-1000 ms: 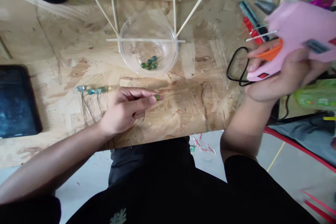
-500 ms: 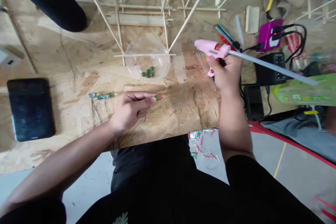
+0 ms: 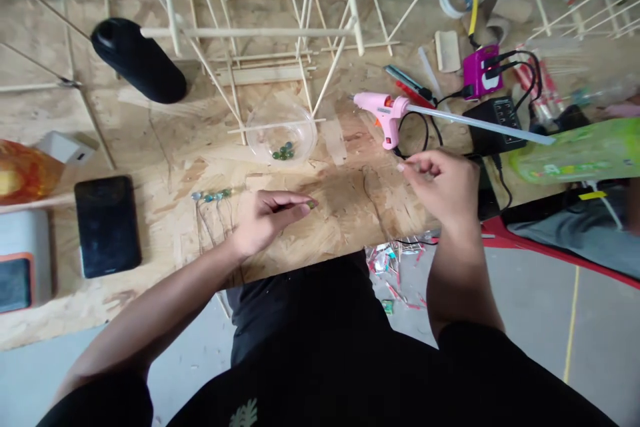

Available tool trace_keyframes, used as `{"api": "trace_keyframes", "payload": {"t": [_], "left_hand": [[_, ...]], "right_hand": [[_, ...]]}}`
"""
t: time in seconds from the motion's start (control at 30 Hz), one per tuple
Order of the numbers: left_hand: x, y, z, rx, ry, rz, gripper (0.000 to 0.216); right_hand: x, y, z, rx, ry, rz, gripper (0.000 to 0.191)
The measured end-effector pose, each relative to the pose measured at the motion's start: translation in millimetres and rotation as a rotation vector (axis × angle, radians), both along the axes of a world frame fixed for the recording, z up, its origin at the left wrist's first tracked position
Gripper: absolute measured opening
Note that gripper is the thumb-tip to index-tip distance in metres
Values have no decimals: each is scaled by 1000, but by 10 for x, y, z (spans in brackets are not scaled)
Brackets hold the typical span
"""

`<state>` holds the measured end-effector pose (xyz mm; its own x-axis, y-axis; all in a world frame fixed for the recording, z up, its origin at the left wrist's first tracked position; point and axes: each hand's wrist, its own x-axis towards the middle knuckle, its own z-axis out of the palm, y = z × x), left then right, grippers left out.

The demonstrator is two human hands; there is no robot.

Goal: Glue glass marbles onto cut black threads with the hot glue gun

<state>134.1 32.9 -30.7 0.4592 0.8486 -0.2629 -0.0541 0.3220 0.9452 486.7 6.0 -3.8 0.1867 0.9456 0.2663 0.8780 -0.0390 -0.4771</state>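
A small greenish marble (image 3: 313, 204) is pinched between the thumb and forefinger of my left hand (image 3: 267, 219), just above the table. Beyond it stands a clear plastic bowl (image 3: 255, 140) with several green and blue marbles (image 3: 283, 151) inside. Left of that hand, several marbles with dark strings (image 3: 211, 196) lie in a row. My right hand (image 3: 443, 187) hovers with loosely curled fingers and seems to hold nothing. A pink glue gun (image 3: 385, 113) with a long glue stick (image 3: 475, 123) in its back rests on the table beyond it.
Thin wooden stick frames (image 3: 260, 33) rise at the back, one stick crossing over the bowl. A black case (image 3: 143, 60), a phone (image 3: 107, 225) and an orange container (image 3: 25, 172) are leftward. A purple adapter (image 3: 483, 72), cables and a green bottle (image 3: 575, 153) lie rightward.
My right hand has let go of the glue gun, which now rests on the table, and has drawn back towards me. The marble stays in my left hand. The view has shifted.
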Motion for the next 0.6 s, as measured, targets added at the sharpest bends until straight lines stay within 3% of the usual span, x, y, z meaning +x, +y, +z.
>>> {"api": "trace_keyframes", "payload": {"t": [0.17,0.27,0.43,0.6], "left_hand": [[-37,-1,301,402,207,-32,21],[-90,15,553,508,283,12,20],[-122,81,997,542,229,89,15],[111,146,1466,385,-172,156,20]], "right_hand": [[-399,-137,417,37,134,466,9],[-641,-52,750,152,207,598,10],[-962,119,1150,249,535,675,6],[-1181,354,1304,351,737,883,31]]}}
